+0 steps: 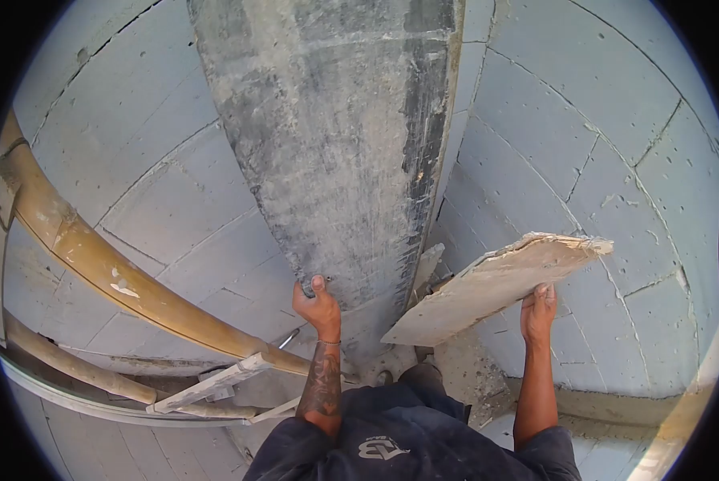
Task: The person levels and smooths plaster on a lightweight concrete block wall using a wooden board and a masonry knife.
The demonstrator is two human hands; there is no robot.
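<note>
A tall grey panel [335, 128], its face smeared with cement, stands upright in front of me and narrows toward the floor in this view. My left hand [317, 309] is closed at the panel's lower left edge, the thumb on its face and the other fingers mostly hidden. In my right hand [539, 313] is a flat, pale board [488, 289] that looks like plywood. Its upper edge is ragged and splintered, and it tilts with its lower left corner close to the foot of the panel. My right thumb presses on the board's near edge; the fingers are behind it.
Grey block walls [183, 216] with rough mortar joints rise on both sides. Thick bamboo poles [135, 280] slant across the left, with a pale wooden batten [211, 383] below them. Rubble and dust lie on the floor [467, 365] by my feet.
</note>
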